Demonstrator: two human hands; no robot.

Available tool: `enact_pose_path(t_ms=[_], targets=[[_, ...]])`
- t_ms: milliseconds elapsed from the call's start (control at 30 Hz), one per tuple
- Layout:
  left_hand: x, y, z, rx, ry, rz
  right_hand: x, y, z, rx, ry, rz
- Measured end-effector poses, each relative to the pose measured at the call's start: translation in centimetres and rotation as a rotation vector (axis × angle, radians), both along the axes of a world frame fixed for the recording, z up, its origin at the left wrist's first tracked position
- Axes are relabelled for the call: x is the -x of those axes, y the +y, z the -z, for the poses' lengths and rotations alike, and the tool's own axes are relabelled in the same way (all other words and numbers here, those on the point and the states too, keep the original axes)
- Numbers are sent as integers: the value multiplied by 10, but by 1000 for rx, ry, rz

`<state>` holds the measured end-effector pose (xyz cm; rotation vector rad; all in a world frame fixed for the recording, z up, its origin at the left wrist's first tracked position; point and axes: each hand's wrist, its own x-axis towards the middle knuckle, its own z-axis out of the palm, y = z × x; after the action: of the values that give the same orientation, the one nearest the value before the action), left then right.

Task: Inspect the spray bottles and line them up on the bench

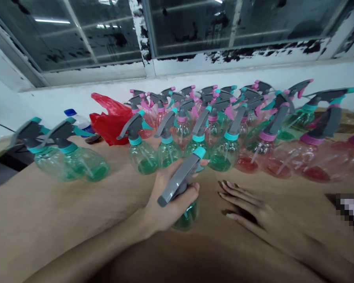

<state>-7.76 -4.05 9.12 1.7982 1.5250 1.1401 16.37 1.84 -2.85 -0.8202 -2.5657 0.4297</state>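
Note:
My left hand point(168, 200) is wrapped round a green spray bottle point(186, 215) with a grey trigger head and teal nozzle, standing on the wooden table point(61, 220) in front of me. My right hand point(247, 206) lies flat on the table just right of that bottle, fingers stretched out and holding nothing. Right behind both hands stand several green spray bottles point(168, 151) and several pink ones point(265, 155) in rows.
Two green spray bottles point(76, 163) stand apart at the left. A red plastic bag point(112, 120) and a blue-capped bottle point(76, 120) lie at the back left by the white wall. Windows run above. A pixelated patch sits at the right edge.

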Motion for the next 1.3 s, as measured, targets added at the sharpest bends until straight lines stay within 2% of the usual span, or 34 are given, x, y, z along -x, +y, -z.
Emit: enact_pose_path(t_ms=[167,333,533,967,1300], targets=[[0,0,4,-40,9,36,0,1,-1,-15,-12,-5],[0,0,1,-45,22,35,1,1,-5,-19,-44,3],[-1,-2,1,-16,63,5,1,1,-2,-47,-44,4],[0,0,-2,25,-44,32,1,0,-4,-30,-56,0],[4,-3,-2,42,-27,57,1,-1,-4,7,-40,27]])
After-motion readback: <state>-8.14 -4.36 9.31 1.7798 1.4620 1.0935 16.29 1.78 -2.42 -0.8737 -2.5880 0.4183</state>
